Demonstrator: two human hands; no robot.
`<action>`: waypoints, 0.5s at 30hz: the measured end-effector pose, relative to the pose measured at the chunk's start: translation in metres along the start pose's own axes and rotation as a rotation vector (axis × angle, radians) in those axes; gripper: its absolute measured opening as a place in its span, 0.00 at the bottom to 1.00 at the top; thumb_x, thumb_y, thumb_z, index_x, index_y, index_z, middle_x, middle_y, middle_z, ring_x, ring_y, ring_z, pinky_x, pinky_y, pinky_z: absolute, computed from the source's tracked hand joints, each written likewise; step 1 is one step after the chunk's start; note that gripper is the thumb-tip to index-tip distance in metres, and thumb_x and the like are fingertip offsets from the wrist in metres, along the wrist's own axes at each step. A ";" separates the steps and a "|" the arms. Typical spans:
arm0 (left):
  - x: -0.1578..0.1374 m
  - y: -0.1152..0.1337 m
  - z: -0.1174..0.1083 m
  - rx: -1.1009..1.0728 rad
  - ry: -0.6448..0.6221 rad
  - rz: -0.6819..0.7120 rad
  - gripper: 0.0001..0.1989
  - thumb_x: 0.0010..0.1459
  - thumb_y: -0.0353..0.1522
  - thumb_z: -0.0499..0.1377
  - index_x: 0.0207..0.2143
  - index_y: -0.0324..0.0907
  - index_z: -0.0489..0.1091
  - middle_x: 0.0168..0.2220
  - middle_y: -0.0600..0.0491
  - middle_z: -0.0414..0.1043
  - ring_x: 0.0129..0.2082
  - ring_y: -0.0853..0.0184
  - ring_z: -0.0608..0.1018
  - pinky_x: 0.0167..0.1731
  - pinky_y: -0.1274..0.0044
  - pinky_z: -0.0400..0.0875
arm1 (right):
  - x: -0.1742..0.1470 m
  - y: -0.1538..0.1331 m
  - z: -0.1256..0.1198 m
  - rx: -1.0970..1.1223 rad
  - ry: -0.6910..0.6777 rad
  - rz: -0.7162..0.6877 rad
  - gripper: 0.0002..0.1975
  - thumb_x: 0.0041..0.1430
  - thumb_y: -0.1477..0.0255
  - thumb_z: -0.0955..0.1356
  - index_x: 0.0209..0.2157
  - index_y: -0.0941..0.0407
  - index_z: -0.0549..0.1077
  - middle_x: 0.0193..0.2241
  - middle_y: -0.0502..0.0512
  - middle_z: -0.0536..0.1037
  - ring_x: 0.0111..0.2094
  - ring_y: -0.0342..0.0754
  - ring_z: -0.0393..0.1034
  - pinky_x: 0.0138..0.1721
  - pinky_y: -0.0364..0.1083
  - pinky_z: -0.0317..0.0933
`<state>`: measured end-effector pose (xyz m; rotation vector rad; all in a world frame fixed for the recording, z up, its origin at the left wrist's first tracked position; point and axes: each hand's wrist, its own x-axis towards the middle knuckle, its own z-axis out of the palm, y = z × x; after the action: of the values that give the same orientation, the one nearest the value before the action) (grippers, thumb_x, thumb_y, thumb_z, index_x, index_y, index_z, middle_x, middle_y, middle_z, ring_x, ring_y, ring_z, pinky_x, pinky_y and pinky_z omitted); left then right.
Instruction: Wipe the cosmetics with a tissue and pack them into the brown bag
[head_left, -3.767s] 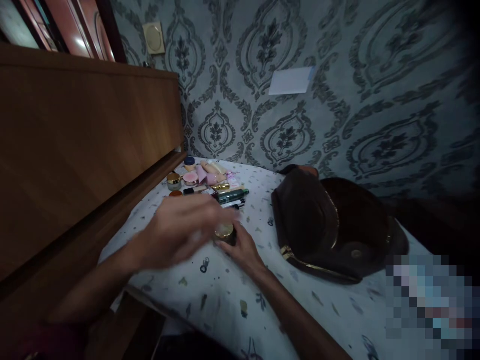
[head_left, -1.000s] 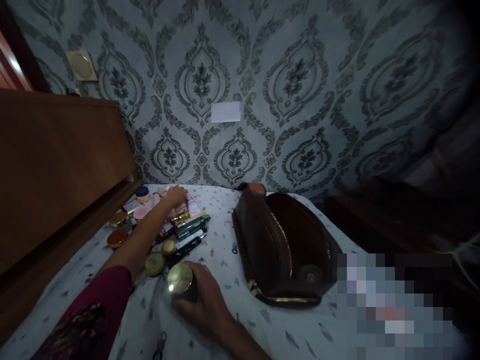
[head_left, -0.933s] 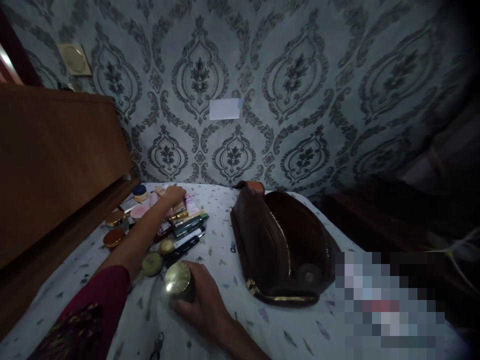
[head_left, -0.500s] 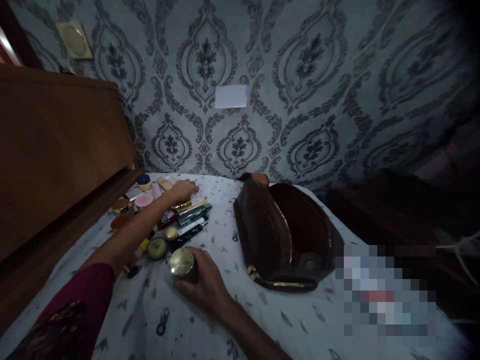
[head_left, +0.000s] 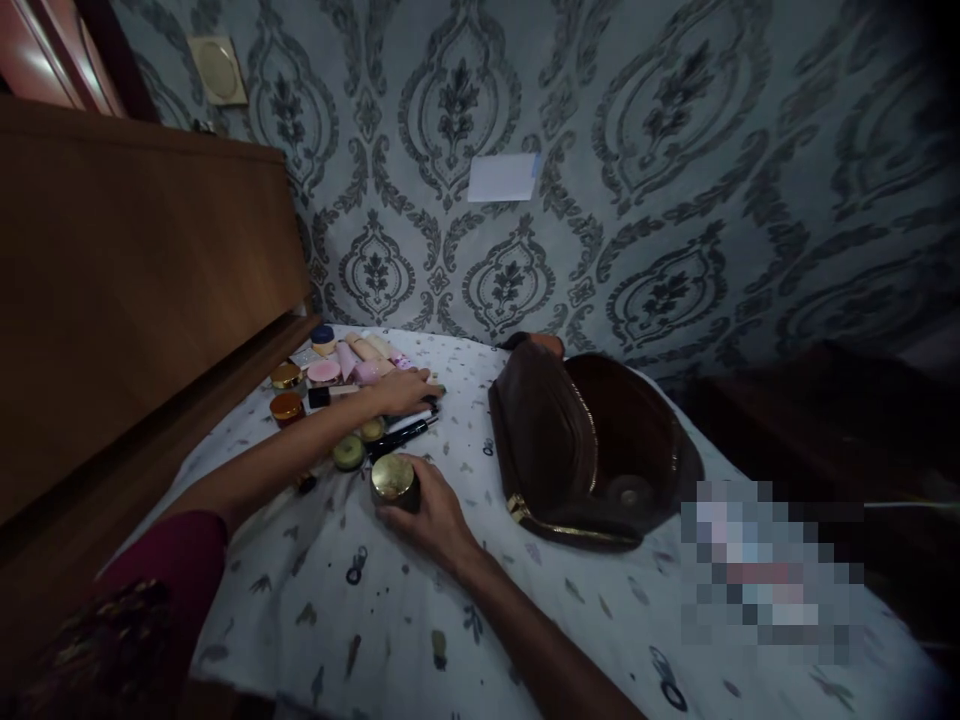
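Note:
My right hand (head_left: pixel 433 510) is wrapped round a dark jar with a gold lid (head_left: pixel 393 478), held at the near side of the cosmetics. My left hand (head_left: pixel 407 391) reaches over the group, palm down, fingers stretched out to the right and partly covering the things beneath. Just in front of it lie a black tube (head_left: pixel 401 438) and a white pen-like stick (head_left: pixel 409 420). Nearer my right hand stands a green-lidded jar (head_left: pixel 349 452), with a small gold-topped jar (head_left: pixel 373 429) behind it. Behind my left hand lie pink and beige tubes (head_left: pixel 364 347).
An open brown leather bag (head_left: pixel 540 440) lies to the right on the patterned white sheet (head_left: pixel 405 620). A wooden cabinet (head_left: pixel 150 260) borders the left side. Amber jars (head_left: pixel 287 408) and a pink round compact (head_left: pixel 325 372) sit near it. A pixelated patch covers something at right.
My left hand has come back from near the tubes to above the slim items, covering the green bottle seen before. My right hand keeps hold of the jar. The view has shifted.

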<state>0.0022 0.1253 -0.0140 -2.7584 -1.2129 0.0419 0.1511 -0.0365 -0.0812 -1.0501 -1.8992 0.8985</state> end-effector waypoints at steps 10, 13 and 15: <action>-0.040 -0.006 -0.015 -0.050 0.038 -0.098 0.19 0.67 0.37 0.50 0.58 0.48 0.67 0.48 0.47 0.70 0.45 0.59 0.76 0.41 0.74 0.67 | -0.001 -0.001 -0.002 -0.009 -0.029 0.010 0.30 0.46 0.68 0.75 0.53 0.56 0.70 0.48 0.58 0.76 0.51 0.56 0.69 0.52 0.54 0.62; -0.071 0.008 -0.023 -0.109 0.124 -0.155 0.18 0.69 0.37 0.46 0.54 0.45 0.70 0.46 0.48 0.71 0.47 0.61 0.75 0.43 0.75 0.67 | -0.001 -0.001 -0.002 -0.019 -0.034 0.009 0.31 0.47 0.67 0.76 0.53 0.57 0.70 0.48 0.59 0.76 0.51 0.57 0.69 0.53 0.54 0.62; -0.097 0.021 -0.027 -0.109 0.145 -0.157 0.18 0.70 0.37 0.45 0.52 0.45 0.71 0.46 0.48 0.72 0.47 0.61 0.74 0.43 0.75 0.67 | -0.001 -0.001 -0.002 -0.026 -0.028 0.006 0.30 0.46 0.67 0.76 0.52 0.57 0.70 0.48 0.59 0.76 0.51 0.57 0.69 0.53 0.54 0.62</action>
<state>-0.0465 0.0373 0.0072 -2.6895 -1.4257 -0.2425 0.1531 -0.0375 -0.0799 -1.0637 -1.9364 0.8984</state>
